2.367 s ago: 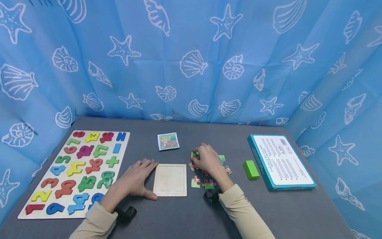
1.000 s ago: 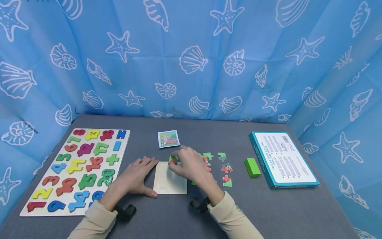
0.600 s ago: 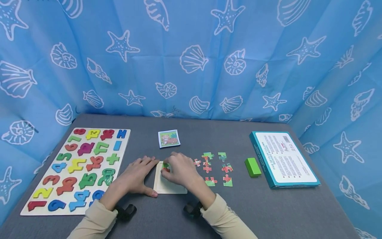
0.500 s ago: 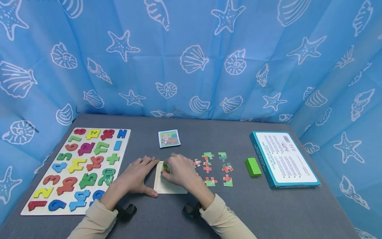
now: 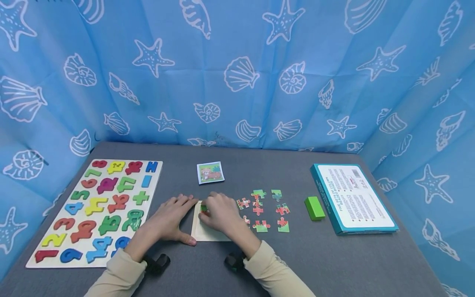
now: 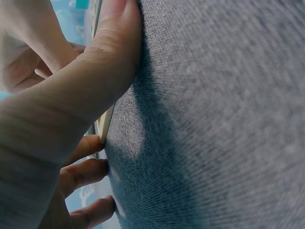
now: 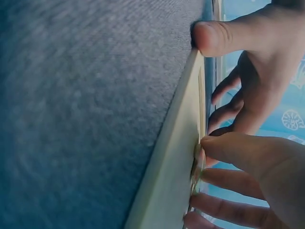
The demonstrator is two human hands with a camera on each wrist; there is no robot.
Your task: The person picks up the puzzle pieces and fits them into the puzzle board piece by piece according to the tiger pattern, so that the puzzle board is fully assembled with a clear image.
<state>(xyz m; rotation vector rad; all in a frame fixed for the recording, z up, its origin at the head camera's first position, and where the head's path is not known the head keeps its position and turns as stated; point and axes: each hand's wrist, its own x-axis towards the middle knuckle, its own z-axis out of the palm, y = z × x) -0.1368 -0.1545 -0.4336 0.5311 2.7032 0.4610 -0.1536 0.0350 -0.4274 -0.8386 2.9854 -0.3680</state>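
Observation:
A shallow square wooden puzzle tray [image 5: 208, 236] lies on the grey table. My left hand [image 5: 168, 220] is spread along its left side, thumb at the near corner and fingertips by the far corner. My right hand [image 5: 221, 212] is over the tray, pinching a green and red jigsaw piece [image 5: 203, 208] in the far left corner. In the right wrist view the piece [image 7: 196, 167] lies low against the tray face under the thumb and fingers. The right hand hides much of the tray. Several loose jigsaw pieces [image 5: 262, 226] are spread to the right of it.
A small picture card [image 5: 210, 172] of an animal lies behind the tray. On the left is a white board [image 5: 92, 163] of coloured numbers. A green block [image 5: 314, 208] and a teal and white box [image 5: 356, 198] sit at the right. A patterned blue curtain hangs behind the table.
My right hand has picked up a jigsaw piece from the loose group, carried it left over the tray, and lowered it into the far left corner. My left hand has stayed at the tray's left edge.

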